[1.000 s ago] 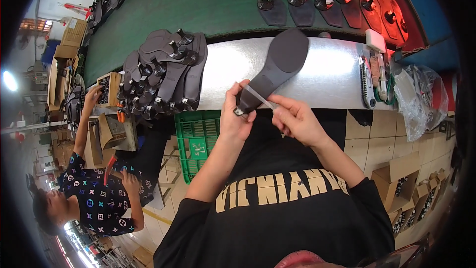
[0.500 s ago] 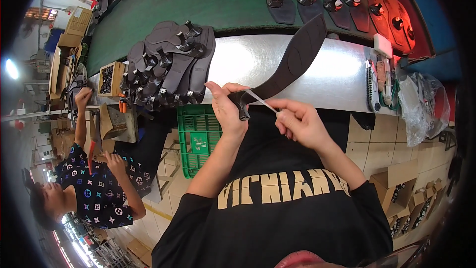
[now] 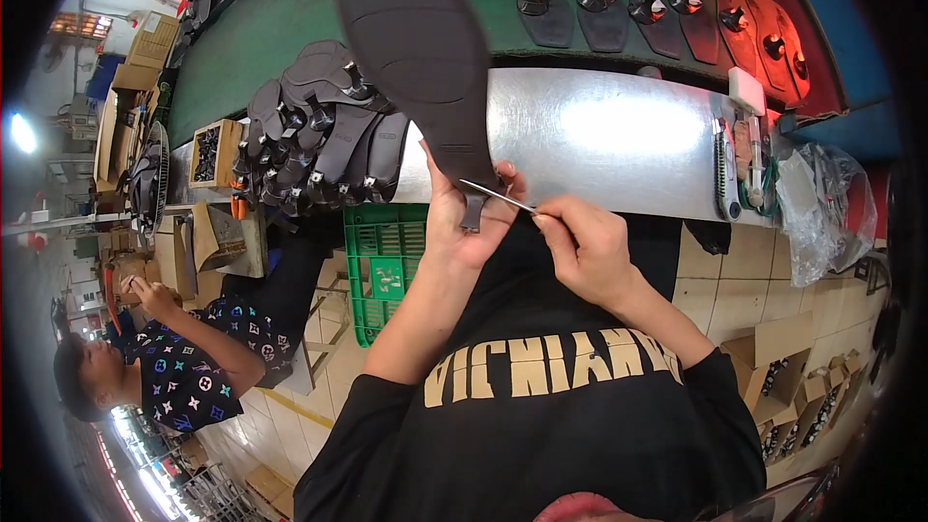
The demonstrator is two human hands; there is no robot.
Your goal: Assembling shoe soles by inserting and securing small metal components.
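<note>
My left hand (image 3: 462, 232) holds a dark grey shoe sole (image 3: 420, 39) by its narrow heel end, with the fingers behind it. The sole's broad end points away from me over the bench. A small dark heel-like piece (image 3: 473, 213) sticks out toward me at the narrow end. My right hand (image 3: 587, 244) is closed, pinching a thin, pale, stick-like tool (image 3: 503, 196). The tool's tip lies across the narrow end of the sole. To the left, a pile of similar dark soles (image 3: 333, 140) with glossy black pieces rests on the metal bench.
Several soles (image 3: 604, 19) line the green belt (image 3: 271, 48) behind the metal bench top (image 3: 580, 135). A utility knife (image 3: 725, 169) and plastic bags (image 3: 822, 203) lie at right. A green crate (image 3: 382, 300) stands below; a co-worker (image 3: 193, 358) sits at left.
The held sole has swung from the upper right to the upper left, its broad face now toward me. My left hand has turned palm up. The co-worker's hands have come together lower down.
</note>
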